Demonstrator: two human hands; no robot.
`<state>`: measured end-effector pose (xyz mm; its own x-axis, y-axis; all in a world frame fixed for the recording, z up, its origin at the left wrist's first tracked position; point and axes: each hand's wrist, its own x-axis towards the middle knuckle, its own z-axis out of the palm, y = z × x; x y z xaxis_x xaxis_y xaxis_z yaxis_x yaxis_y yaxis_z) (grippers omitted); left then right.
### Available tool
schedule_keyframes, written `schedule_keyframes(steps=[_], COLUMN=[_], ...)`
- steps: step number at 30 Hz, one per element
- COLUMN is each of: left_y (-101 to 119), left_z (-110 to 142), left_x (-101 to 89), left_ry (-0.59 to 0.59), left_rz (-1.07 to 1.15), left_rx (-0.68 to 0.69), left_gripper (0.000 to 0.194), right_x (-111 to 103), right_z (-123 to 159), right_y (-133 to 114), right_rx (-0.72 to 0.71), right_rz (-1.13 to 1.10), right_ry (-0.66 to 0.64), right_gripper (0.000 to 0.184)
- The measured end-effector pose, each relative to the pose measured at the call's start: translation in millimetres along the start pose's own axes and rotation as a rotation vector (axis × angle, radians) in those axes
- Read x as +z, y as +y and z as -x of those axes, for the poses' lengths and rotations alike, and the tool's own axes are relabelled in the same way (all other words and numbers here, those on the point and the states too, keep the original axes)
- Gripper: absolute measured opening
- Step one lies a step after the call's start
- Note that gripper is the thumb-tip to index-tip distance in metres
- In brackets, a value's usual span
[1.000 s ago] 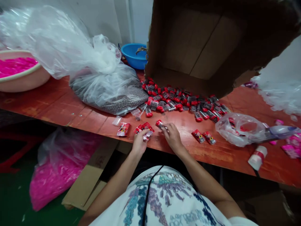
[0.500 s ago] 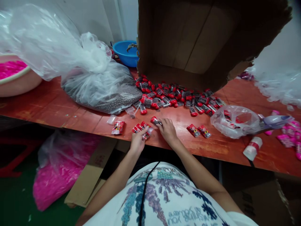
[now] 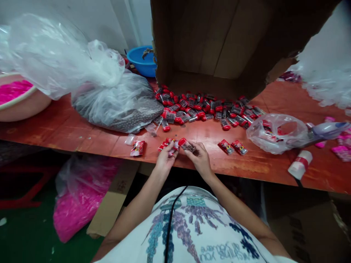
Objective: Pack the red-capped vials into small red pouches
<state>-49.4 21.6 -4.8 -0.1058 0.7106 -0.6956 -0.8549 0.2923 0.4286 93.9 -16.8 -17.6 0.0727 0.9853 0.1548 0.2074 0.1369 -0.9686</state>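
Near the frame's centre, the right hand (image 3: 202, 159) is pinching a red-capped tube (image 3: 187, 145) and closing the earlier gap to the red packets (image 3: 163, 145) the left hand (image 3: 164, 160) is pinching, bringing them together.

Dim light, deeply shadowed carton (image 3: 203, 44)

Right end of red-capped tube (image 3: 185, 145) covered by right grip (image 3: 201, 157). Red packets (image 3: 162, 145) partly behind fingers of left grip (image 3: 165, 157); count unclear. Contact between tube and packets: can't tell. Packet print too small to read. Tube pile (image 3: 189, 110) overlapped, back lost in shadow of cardboard box (image 3: 197, 40); box cut by top edge. Blue basin (image 3: 141, 65) partly behind box. Pink basin (image 3: 30, 106) cut by left edge. Shirt (image 3: 214, 228) lettering blurred. Area under table (image 3: 255, 164) mostly dark.
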Motion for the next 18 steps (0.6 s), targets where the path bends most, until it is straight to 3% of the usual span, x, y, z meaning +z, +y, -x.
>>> schedule_keyframes(steps=[8, 18], left_y=[-14.0, -23.5], left_z=[5.1, 13.2], left_x=[9.6, 11.9], left_ry=[-0.012, -0.087], left_rz=[-0.015, -0.058], left_rx=[0.017, 0.115], left_gripper=[0.016, 0.011], right_x=[-6.9, -9.1], right_z=[3.5, 7.8], right_y=[11.6, 9.7], right_rx=[0.045, 0.060], right_rz=[-0.017, -0.088], right_ry=[0.107, 0.070], right_gripper=[0.041, 0.039])
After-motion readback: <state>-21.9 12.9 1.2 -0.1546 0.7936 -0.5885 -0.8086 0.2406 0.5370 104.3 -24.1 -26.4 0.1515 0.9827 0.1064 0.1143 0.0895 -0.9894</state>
